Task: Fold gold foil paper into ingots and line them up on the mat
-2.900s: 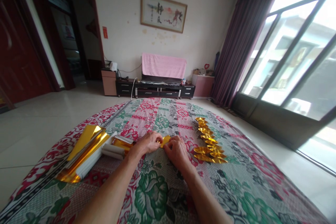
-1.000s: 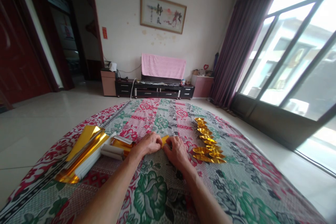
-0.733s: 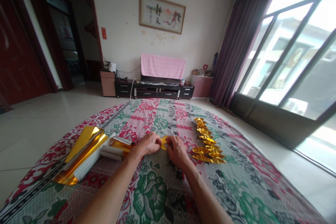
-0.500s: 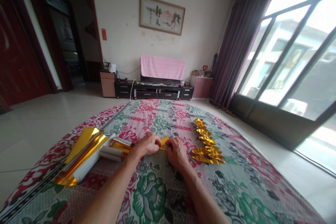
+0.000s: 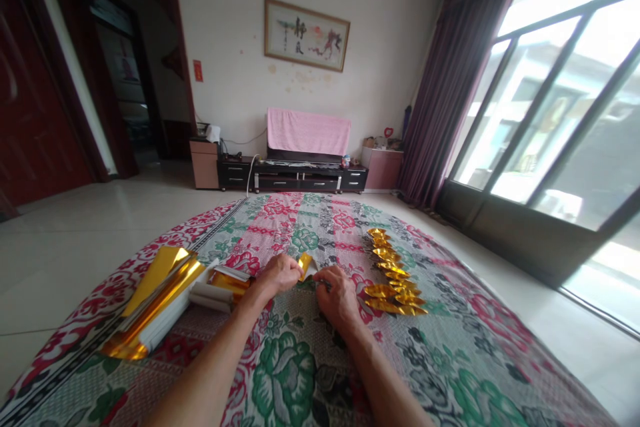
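Observation:
A small piece of gold foil paper (image 5: 305, 265), partly folded with a pale underside showing, is held between my hands above the flowered cloth. My left hand (image 5: 281, 274) pinches its left edge with closed fingers. At its right side, my right hand (image 5: 337, 290) has thumb and forefinger closed on the pale corner. To the right lie several folded gold foil ingots (image 5: 393, 273) in an uneven row. On the left are a stack of gold foil sheets (image 5: 167, 293) and a smaller stack of gold and white sheets (image 5: 217, 290).
The flowered cloth (image 5: 285, 373) covers the rounded surface before me. Beyond it stand a low black cabinet (image 5: 295, 181) and a pink cloth (image 5: 309, 131) over a screen-like shape. A purple curtain (image 5: 425, 100) and glass doors (image 5: 540, 113) are on the right.
The gold piece has turned more upright and shows its pale side at the right. My right hand has shifted slightly down, and the view has tilted a little.

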A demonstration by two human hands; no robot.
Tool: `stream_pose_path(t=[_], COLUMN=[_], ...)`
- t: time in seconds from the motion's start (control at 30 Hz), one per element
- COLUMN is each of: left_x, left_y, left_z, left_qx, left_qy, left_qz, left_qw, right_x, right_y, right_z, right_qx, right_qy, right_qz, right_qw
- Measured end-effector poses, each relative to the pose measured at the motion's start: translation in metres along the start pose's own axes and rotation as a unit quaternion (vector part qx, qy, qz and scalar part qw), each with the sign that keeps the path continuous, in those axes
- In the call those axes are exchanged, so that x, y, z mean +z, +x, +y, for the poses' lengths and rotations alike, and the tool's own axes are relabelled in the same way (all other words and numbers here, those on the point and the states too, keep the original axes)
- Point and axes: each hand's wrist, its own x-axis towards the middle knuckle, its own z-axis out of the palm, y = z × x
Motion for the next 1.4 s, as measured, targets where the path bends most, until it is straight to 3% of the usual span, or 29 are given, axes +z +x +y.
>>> stream_pose_path(t=[0.17,0.4,0.7,1.1,1.2,1.4], left_x=[-0.001,-0.003,-0.003,-0.003,-0.006,-0.01], left_y=[-0.003,-0.009,-0.007,-0.008,-0.01,-0.011], left_z=[0.004,0.007,0.007,0.006,0.004,-0.001], left_qx=[-0.008,-0.036,-0.065,-0.053,-0.024,0.134], left_qy=[-0.061,-0.174,-0.215,-0.196,-0.182,-0.091], left_qz=[-0.037,-0.138,-0.139,-0.148,-0.152,-0.099], left_qw=[0.997,0.974,0.964,0.968,0.971,0.982], right_x=[0.0,0.0,0.004,-0.002,0.0,0.002], right_y=[0.0,-0.002,-0.001,0.0,-0.001,0.0], right_z=[-0.002,-0.002,0.0,-0.006,-0.005,-0.002], right_qx=[-0.007,-0.013,-0.049,-0.07,-0.071,-0.064], right_qy=[-0.032,-0.067,-0.046,-0.034,-0.047,-0.049], right_qz=[-0.041,-0.045,-0.053,-0.09,-0.088,-0.082], right_qw=[0.999,0.997,0.996,0.993,0.992,0.993])
